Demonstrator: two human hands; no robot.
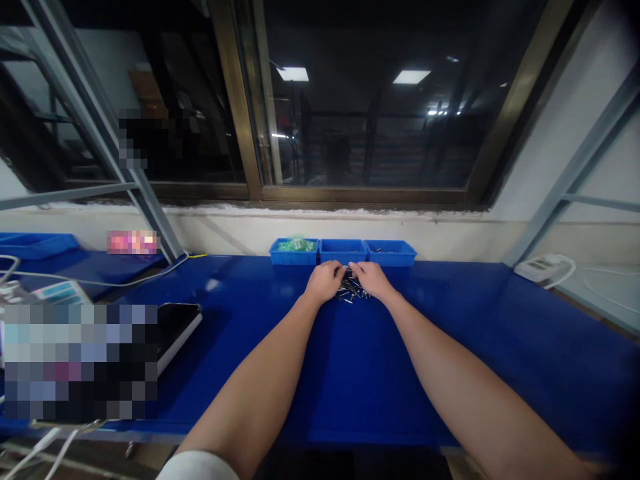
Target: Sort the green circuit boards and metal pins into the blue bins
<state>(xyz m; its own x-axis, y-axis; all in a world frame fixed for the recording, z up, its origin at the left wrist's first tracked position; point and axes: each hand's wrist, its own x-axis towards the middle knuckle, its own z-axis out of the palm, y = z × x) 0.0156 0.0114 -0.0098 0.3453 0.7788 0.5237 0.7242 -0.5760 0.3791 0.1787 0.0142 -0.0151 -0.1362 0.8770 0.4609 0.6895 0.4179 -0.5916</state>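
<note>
A small heap of loose metal screws or pins (pixel 351 289) lies on the blue table (pixel 350 373), in front of the bins. At the heap's left side is my left hand (pixel 325 281), its fingers curled inward. My right hand (pixel 371 279) bends around the right side, fingertips close to those of the left. Both hands look closed; whatever is between the fingertips is too small to make out.
Behind my hands three blue bins stand in a row: the left bin (pixel 294 259) holds green-and-white bags, the middle bin (pixel 343 257) and right bin (pixel 391 259) hold small parts. A tablet-like device (pixel 183 320) is at left, a white device (pixel 543 267) at right.
</note>
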